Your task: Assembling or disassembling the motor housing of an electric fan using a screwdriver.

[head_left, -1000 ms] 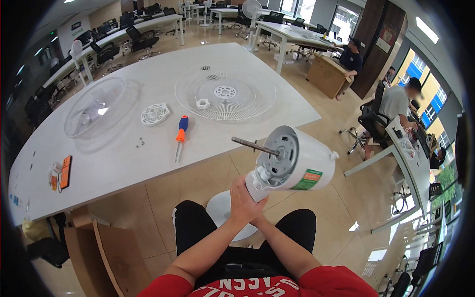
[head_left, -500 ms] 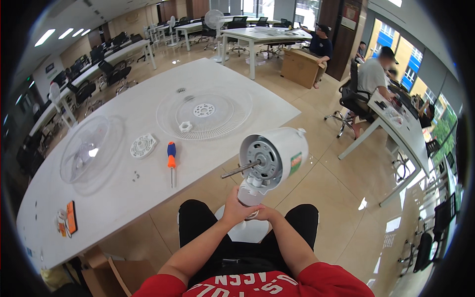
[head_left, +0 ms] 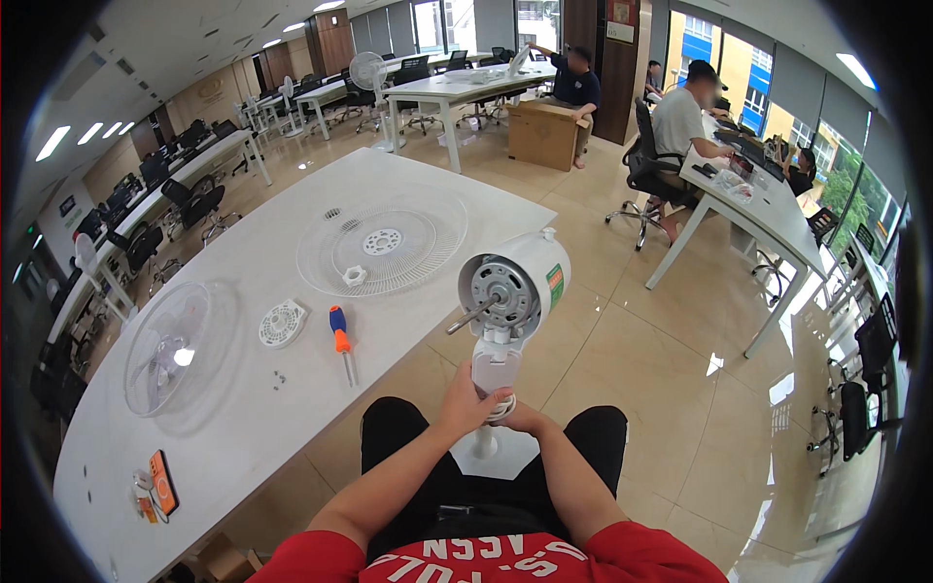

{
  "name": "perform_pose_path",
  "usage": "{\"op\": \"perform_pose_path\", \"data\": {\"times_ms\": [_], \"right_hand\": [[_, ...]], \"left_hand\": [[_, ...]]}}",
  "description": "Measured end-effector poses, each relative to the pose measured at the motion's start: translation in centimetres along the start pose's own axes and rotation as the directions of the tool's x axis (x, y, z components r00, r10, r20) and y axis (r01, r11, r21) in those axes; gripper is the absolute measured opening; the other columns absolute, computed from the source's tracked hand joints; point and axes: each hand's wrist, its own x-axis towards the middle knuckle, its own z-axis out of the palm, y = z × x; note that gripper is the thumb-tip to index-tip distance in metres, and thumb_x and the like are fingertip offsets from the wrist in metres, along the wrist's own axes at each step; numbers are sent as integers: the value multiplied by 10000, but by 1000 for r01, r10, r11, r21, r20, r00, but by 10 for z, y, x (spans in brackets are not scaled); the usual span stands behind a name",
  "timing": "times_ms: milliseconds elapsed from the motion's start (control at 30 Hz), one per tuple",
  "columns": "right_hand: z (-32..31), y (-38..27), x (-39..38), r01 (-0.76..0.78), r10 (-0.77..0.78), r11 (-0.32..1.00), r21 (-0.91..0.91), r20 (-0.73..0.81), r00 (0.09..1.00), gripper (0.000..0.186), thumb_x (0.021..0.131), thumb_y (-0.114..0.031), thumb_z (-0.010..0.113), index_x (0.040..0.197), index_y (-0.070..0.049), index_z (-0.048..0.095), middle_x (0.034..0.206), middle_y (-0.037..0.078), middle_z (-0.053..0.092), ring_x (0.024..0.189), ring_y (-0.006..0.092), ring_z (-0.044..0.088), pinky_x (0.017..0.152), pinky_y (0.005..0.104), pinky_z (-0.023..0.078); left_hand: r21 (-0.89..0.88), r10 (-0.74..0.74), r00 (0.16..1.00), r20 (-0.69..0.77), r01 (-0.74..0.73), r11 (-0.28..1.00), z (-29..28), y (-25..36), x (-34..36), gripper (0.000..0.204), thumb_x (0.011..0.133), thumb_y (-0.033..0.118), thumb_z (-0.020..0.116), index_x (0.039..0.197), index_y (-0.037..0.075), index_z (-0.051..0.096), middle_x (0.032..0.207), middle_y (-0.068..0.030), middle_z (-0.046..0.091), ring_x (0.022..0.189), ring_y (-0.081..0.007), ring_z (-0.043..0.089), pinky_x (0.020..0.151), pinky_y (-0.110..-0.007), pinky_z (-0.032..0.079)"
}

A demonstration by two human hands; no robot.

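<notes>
Between my knees stands a white pedestal fan body (head_left: 544, 277), without blades or grille on its motor. The bare metal shaft (head_left: 472, 317) points to the left. My left hand (head_left: 469, 400) is wrapped round the neck below the motor housing. From the other side my right hand (head_left: 523, 418) grips the same upright lower down, its fingers partly hidden. A coiled white cord (head_left: 501, 408) hangs at the neck between the hands. Below them, the pale base (head_left: 501, 459) shows between my legs.
On the white table (head_left: 408, 335) lie a round wire grille (head_left: 428, 262), a white ring nut (head_left: 355, 276), a round white cover (head_left: 282, 323), a blue-orange screwdriver (head_left: 340, 335), small screws (head_left: 279, 380), clear fan blades (head_left: 170, 355) and an orange phone (head_left: 164, 483). Other people sit beyond.
The motor head stands more upright, and its shaft has swung slightly. Both hands keep hold of the neck. The whole view has shifted, while the things on the table keep their places.
</notes>
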Motion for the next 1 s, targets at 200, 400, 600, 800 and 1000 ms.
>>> {"op": "perform_pose_path", "data": {"times_ms": [200, 400, 600, 800, 1000], "right_hand": [[48, -44, -32, -611, 748, 583, -536, 58, 662, 513, 948, -299, 720, 1404, -85, 625, 1243, 105, 717, 1147, 193, 680, 1019, 349, 521], [145, -172, 0, 38, 18, 969, -244, 223, 975, 388, 1058, -287, 597, 1335, -21, 649, 1151, 94, 740, 986, 160, 717, 893, 324, 569], [154, -256, 109, 166, -14, 891, 423, -340, 941, 481, 1039, -313, 606, 1414, -23, 525, 1255, 216, 637, 1033, 311, 710, 878, 401, 604], [73, -242, 218, 209, 306, 609, 765, -470, 828, 676, 1016, -342, 619, 1546, -24, 345, 1508, 341, 390, 1216, 488, 597, 983, 508, 574], [79, -246, 248, 190, 265, 738, 648, -536, 801, 379, 994, -158, 543, 1293, 73, 515, 1219, 270, 632, 1096, 404, 669, 967, 499, 574]], "left_hand": [[447, 84, 892, 445, -302, 842, -105, 52, 20, 598, 927, 450, 734, 1287, -10, 604, 1239, -199, 664, 1134, -376, 636, 990, -458, 505], [470, -10, 963, 268, -121, 874, -217, 58, 77, 380, 917, 351, 746, 1142, 48, 704, 1158, -141, 703, 1129, -335, 634, 992, -438, 491], [742, 252, 962, -108, -90, 665, -266, 15, 108, 408, 916, 322, 733, 1220, 56, 671, 1240, -156, 662, 1176, -352, 609, 1004, -475, 492], [726, -117, 981, -157, 195, 660, -268, 0, 171, 656, 859, 447, 772, 1328, 20, 604, 1385, -190, 613, 1297, -361, 587, 1079, -470, 480], [744, -361, 913, -191, 374, 553, -292, -19, 206, 639, 761, 339, 823, 1306, 57, 647, 1367, -160, 649, 1238, -359, 661, 1003, -464, 555]]}}
